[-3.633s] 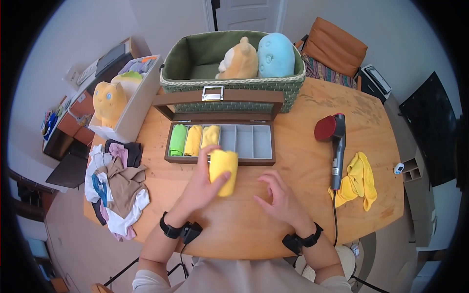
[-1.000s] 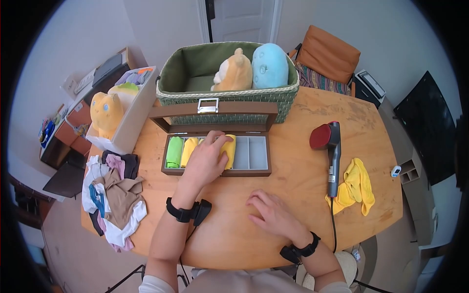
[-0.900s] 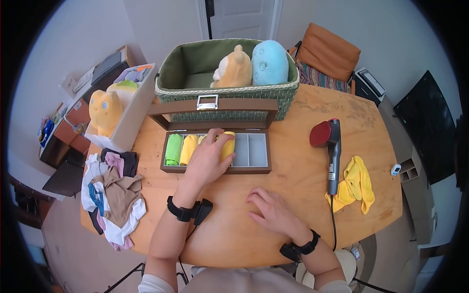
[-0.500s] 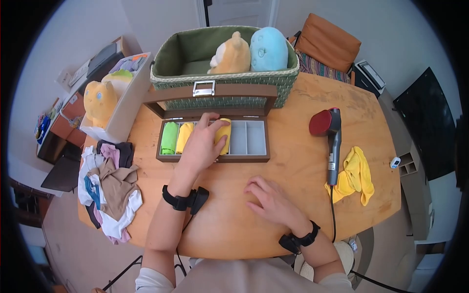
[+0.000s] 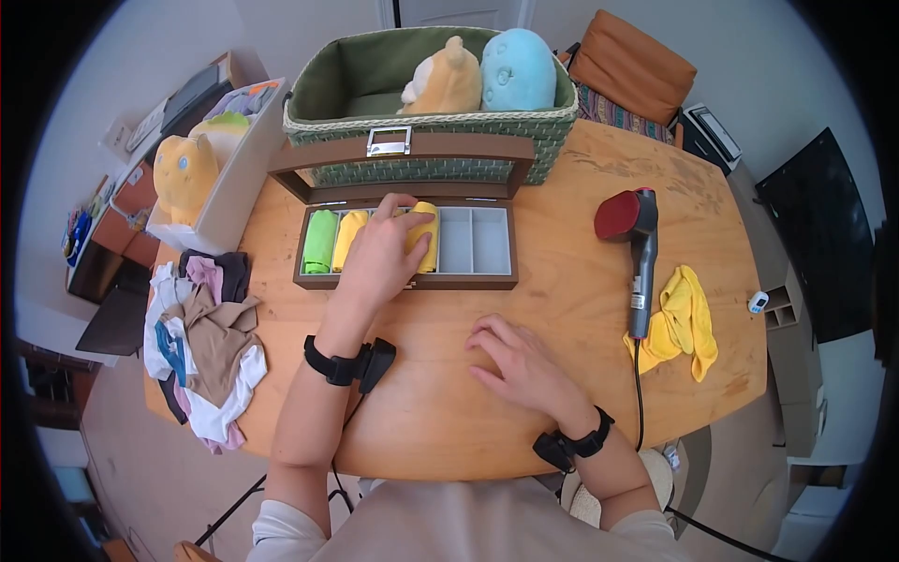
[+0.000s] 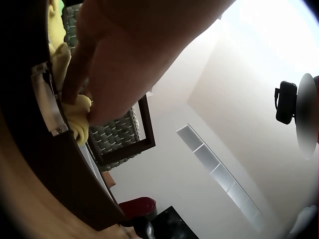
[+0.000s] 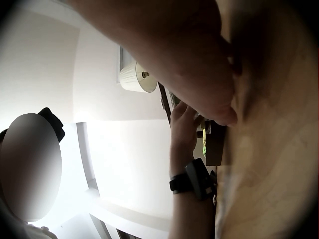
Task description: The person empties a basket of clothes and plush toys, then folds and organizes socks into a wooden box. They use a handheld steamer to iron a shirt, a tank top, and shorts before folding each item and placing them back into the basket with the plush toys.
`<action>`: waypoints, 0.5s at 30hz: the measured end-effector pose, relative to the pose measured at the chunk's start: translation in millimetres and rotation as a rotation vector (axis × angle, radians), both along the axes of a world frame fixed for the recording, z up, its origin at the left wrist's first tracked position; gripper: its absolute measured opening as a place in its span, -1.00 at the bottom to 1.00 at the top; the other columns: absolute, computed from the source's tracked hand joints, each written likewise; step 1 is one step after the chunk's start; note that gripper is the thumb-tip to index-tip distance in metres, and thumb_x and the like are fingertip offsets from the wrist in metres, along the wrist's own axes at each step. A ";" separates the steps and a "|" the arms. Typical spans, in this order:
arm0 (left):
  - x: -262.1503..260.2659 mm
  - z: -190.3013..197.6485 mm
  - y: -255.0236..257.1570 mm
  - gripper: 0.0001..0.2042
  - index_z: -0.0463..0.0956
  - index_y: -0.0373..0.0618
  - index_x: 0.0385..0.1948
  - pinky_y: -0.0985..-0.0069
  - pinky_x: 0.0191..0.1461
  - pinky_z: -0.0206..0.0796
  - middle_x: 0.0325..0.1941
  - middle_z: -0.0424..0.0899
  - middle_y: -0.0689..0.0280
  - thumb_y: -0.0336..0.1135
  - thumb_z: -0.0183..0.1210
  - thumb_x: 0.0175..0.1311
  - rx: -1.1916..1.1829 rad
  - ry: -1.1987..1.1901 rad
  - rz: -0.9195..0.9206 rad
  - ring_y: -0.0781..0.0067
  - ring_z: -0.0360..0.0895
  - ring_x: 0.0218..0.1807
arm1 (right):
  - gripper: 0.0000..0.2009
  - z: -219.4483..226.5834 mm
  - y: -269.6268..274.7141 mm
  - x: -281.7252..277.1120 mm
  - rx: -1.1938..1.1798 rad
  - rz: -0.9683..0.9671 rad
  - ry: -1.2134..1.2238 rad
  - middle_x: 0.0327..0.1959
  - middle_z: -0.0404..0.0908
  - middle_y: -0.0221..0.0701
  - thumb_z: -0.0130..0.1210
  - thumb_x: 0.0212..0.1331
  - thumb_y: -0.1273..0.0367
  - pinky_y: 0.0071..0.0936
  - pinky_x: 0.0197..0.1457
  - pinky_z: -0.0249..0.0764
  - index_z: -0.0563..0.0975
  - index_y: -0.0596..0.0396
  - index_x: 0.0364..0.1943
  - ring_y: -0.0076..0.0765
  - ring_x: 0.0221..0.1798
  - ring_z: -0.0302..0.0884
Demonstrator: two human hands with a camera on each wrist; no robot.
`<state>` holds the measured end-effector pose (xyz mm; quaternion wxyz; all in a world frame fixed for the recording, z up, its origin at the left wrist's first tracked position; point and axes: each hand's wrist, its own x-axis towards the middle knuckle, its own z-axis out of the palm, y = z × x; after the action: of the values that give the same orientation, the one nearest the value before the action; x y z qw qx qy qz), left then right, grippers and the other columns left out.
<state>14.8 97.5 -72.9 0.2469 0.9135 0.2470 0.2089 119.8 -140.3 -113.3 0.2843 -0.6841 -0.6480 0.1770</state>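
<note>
In the head view a brown compartment box (image 5: 468, 282) lies with its windowed lid (image 5: 440, 146) raised. A green rolled cloth (image 5: 319, 242) and a yellow one fill its left compartments; two grey compartments at the right end hold nothing. My left hand (image 5: 375, 253) reaches over the box and grips a rolled yellow cloth (image 5: 428, 236) seated in a middle compartment, partly covering the rolls beside it. From the left wrist, finger and thumb show close on the yellow cloth (image 6: 77, 119) just behind the metal clasp (image 6: 48, 99). My right hand (image 5: 524, 367) rests near the table's front, fingers loosely bent, holding nothing.
Behind the box stands a green wicker basket (image 5: 550, 155) with plush toys. A white bin (image 5: 245, 173) is at the left, above a pile of clothes (image 5: 217, 342). To the right lie a corded red-headed handheld steamer (image 5: 642, 276) and a crumpled yellow cloth (image 5: 688, 318).
My left hand has carried the yellow roll from in front of the box into a middle compartment and stays on it. My right hand has settled lower. The head view has tilted.
</note>
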 end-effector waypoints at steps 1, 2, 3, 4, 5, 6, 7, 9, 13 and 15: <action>0.5 0.8 -0.9 -0.75 0.70 -0.12 -0.06 0.16 0.11 0.52 0.20 0.59 0.15 -0.33 0.26 0.26 0.010 0.028 0.032 -0.01 0.62 0.07 | -0.72 0.2 0.0 0.1 -0.001 0.001 0.002 0.07 0.44 -0.31 0.28 0.16 0.33 -0.13 0.08 0.43 0.52 0.03 -0.07 -0.03 0.03 0.52; 0.3 -3.3 0.1 -0.75 0.70 -0.12 -0.06 0.16 0.11 0.52 0.20 0.59 0.15 -0.33 0.26 0.26 0.010 0.032 0.032 -0.01 0.62 0.07 | -0.73 0.4 -0.2 0.1 0.004 -0.001 0.005 0.06 0.44 -0.31 0.28 0.17 0.34 -0.13 0.08 0.43 0.52 0.03 -0.08 -0.03 0.03 0.52; 0.3 -9.8 1.9 -0.76 0.70 -0.10 -0.06 0.16 0.09 0.53 0.17 0.62 0.17 -0.35 0.25 0.25 0.109 0.005 0.035 0.01 0.63 0.06 | -0.73 0.0 -0.2 0.3 0.009 -0.003 0.008 0.06 0.44 -0.30 0.28 0.17 0.34 -0.14 0.08 0.43 0.52 0.03 -0.08 -0.03 0.02 0.52; 0.8 -11.8 2.0 -0.76 0.70 -0.08 -0.07 0.15 0.07 0.53 0.14 0.66 0.18 -0.37 0.24 0.24 0.208 -0.021 0.036 0.03 0.63 0.05 | -0.73 -0.6 0.0 0.5 0.010 -0.006 0.012 0.06 0.44 -0.30 0.28 0.17 0.34 -0.14 0.08 0.43 0.52 0.03 -0.08 -0.03 0.02 0.52; 1.5 -12.1 1.7 -0.76 0.70 -0.08 -0.07 0.15 0.07 0.53 0.14 0.66 0.18 -0.37 0.24 0.24 0.209 -0.018 0.031 0.03 0.63 0.05 | -0.73 -1.0 0.2 1.4 0.022 -0.004 0.021 0.06 0.44 -0.30 0.28 0.17 0.34 -0.14 0.08 0.43 0.52 0.04 -0.08 -0.03 0.02 0.52; 2.7 -11.1 0.5 -0.75 0.69 -0.07 -0.06 0.16 0.06 0.54 0.14 0.66 0.17 -0.38 0.24 0.23 0.181 0.052 0.062 0.04 0.63 0.05 | -0.73 -1.1 -0.7 2.1 0.034 -0.003 0.029 0.05 0.44 -0.31 0.28 0.17 0.34 -0.14 0.08 0.43 0.52 0.04 -0.08 -0.03 0.02 0.53; 4.5 -9.1 -0.6 -0.74 0.68 -0.06 -0.04 0.16 0.06 0.54 0.15 0.67 0.17 -0.39 0.24 0.22 0.155 0.119 0.093 0.06 0.62 0.05 | -0.73 -1.1 -0.8 3.5 0.034 -0.008 0.028 0.05 0.44 -0.31 0.28 0.17 0.34 -0.14 0.08 0.43 0.52 0.04 -0.08 -0.03 0.02 0.53; 6.4 -5.3 -1.6 -0.72 0.67 -0.04 -0.01 0.17 0.10 0.52 0.11 0.68 0.18 -0.37 0.23 0.24 0.170 0.160 0.088 0.05 0.61 0.07 | -0.74 -1.5 0.3 4.4 0.043 0.005 0.024 0.03 0.45 -0.31 0.28 0.17 0.34 -0.14 0.07 0.44 0.52 0.05 -0.10 -0.03 0.01 0.52; 6.2 -9.4 -6.9 -0.79 0.66 -0.08 -0.11 0.17 -0.01 0.54 -0.05 0.69 0.20 -0.39 0.24 0.23 0.330 -0.028 0.067 0.11 0.59 0.02 | -0.75 1.1 -0.2 4.1 0.045 0.001 0.016 0.01 0.45 -0.32 0.27 0.18 0.34 -0.15 0.05 0.45 0.51 0.06 -0.11 -0.03 -0.01 0.53; 4.8 0.8 -11.3 -0.82 0.65 -0.09 -0.15 0.18 -0.04 0.53 -0.09 0.67 0.22 -0.39 0.24 0.23 0.294 -0.042 0.075 0.12 0.60 0.01 | -0.75 1.4 0.1 5.0 0.051 0.022 0.029 0.01 0.44 -0.32 0.26 0.18 0.34 -0.16 0.04 0.45 0.50 0.06 -0.11 -0.04 -0.01 0.53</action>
<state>19.6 86.2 -72.1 0.1079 0.9252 0.2426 0.2710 124.7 -140.2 -111.8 0.3091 -0.6669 -0.6556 0.1732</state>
